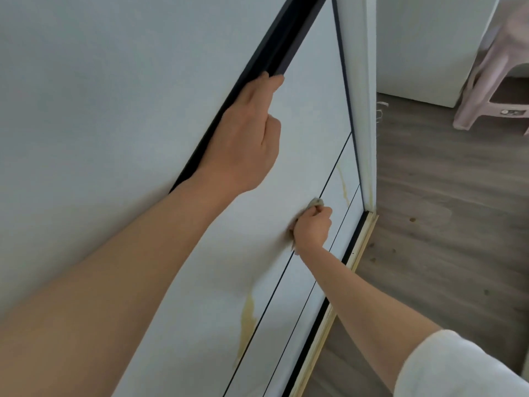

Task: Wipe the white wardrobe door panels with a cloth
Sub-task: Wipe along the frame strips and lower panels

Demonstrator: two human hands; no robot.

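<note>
Both hands are on the wardrobe as I see it. Left hand [246, 133] curls around the black door edge [257, 67], fingers hooked over it and thumb lying against the white door panel [309, 124]. Right hand [312, 227] sits lower down the same panel, closed into a fist on a small greyish cloth [315, 202] that it presses against the surface; only a bit of cloth peeks out above the knuckles. Yellowish stains [247, 319] streak the panel below and just beyond that fist. A pink stool [492, 81] stands well off to the right on the wooden floor [443, 196].
</note>
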